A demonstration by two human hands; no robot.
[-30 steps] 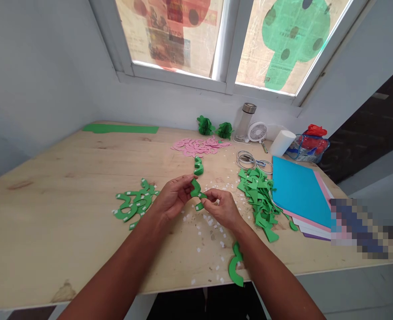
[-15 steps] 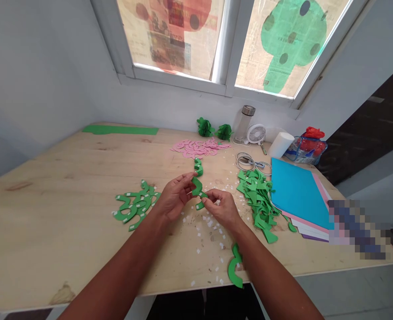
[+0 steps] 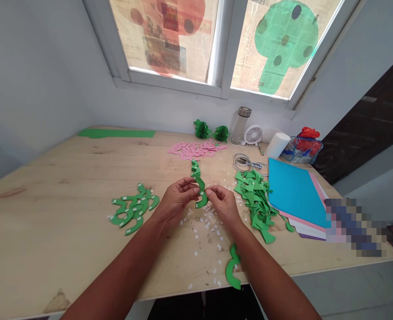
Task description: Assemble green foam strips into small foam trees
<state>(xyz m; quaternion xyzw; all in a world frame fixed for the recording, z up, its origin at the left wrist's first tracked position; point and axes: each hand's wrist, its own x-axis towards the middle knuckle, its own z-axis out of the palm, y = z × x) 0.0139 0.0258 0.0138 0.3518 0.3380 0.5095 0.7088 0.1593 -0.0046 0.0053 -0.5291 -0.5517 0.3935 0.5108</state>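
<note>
In front of me, my left hand (image 3: 177, 198) pinches a wavy green paper cutout (image 3: 201, 203) with small white tape squares on it. My right hand (image 3: 225, 205) has its thumb and forefinger pressed together at the cutout's right edge; what is between them is too small to make out. Just behind the held piece lies another green cutout (image 3: 195, 168). Left of my hands is a pile of green cutouts with white squares (image 3: 138, 206). One more green curved piece (image 3: 232, 269) lies at the table's front edge, by my right forearm.
White paper bits (image 3: 213, 229) litter the table under my hands. Green scraps (image 3: 256, 200), blue sheets (image 3: 298, 191) and scissors (image 3: 258, 165) lie to the right. Behind are pink cutouts (image 3: 196, 150), green paper ornaments (image 3: 201, 129), a bottle (image 3: 241, 126) and a small fan (image 3: 253, 134).
My left fingers have moved down along the cutout to its middle. My right fingers have shifted from its lower part to its right edge. The view has tilted slightly.
</note>
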